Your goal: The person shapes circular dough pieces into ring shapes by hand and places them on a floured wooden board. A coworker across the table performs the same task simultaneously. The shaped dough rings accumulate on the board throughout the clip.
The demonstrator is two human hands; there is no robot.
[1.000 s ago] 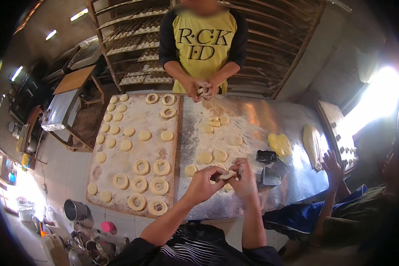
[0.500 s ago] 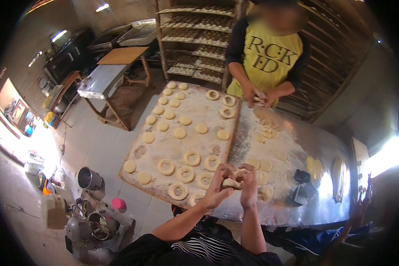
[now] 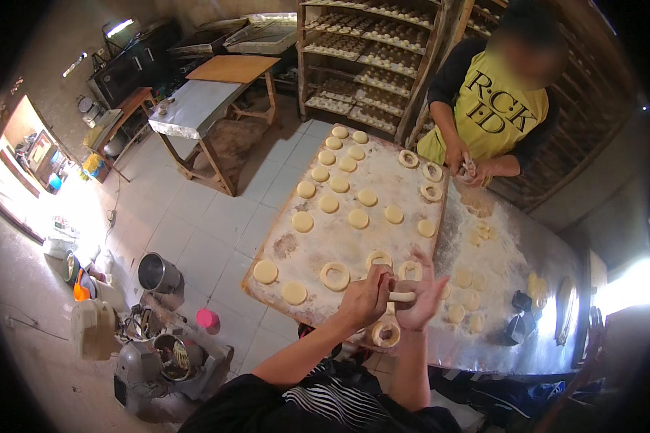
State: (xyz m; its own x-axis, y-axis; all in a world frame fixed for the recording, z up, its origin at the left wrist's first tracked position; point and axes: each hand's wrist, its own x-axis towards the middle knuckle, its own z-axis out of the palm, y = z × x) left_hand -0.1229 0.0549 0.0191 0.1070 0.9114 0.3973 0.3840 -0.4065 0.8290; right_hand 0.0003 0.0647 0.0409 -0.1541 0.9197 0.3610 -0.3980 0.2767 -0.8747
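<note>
Floury board [image 3: 368, 247] is set just past the left hand [image 3: 366, 297] and right hand [image 3: 425, 299], dotted with dough rings [image 3: 324, 276] and discs [image 3: 294, 292]; one dough piece [image 3: 402, 296] is held between the hands, one end seemingly gripped by the left, the rest laid against the open right palm; probably light, squishy, easily dented tbh, so best held loosely by the ends

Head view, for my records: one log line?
left hand: gripping pale short dough roll; right hand: open at dough; floured rectangular board: pale dough rings
</note>
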